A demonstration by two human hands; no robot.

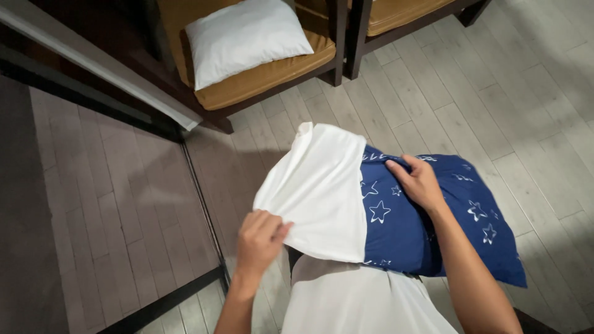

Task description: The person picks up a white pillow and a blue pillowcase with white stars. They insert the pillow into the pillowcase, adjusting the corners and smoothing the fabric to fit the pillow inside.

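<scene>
**Q:** White cloth and blue cloth sit mid-frame. What are the hands doing with them?

**A:** The left hand [260,238] has its fingers [263,226] curled shut, pinching the lower edge of a white pillowcase [315,192]. The right hand [419,184] lies on a blue pillow [433,216] with white stars, fingers gently bent and pressing the fabric, the thumb stretched towards the pillowcase's edge.

**Q:** Is anything inside the pillowcase?

**A:** Yes. One end of the blue pillow sits inside it; the rest sticks out to the right. The pillow is held in the air against the person's white shirt [359,303], above a pale wooden floor [495,93].

**Q:** Anything else nearby?

**A:** A white pillow [244,37] rests on the tan cushion [266,74] of a dark wooden chair [337,37] well beyond the hands.
</scene>
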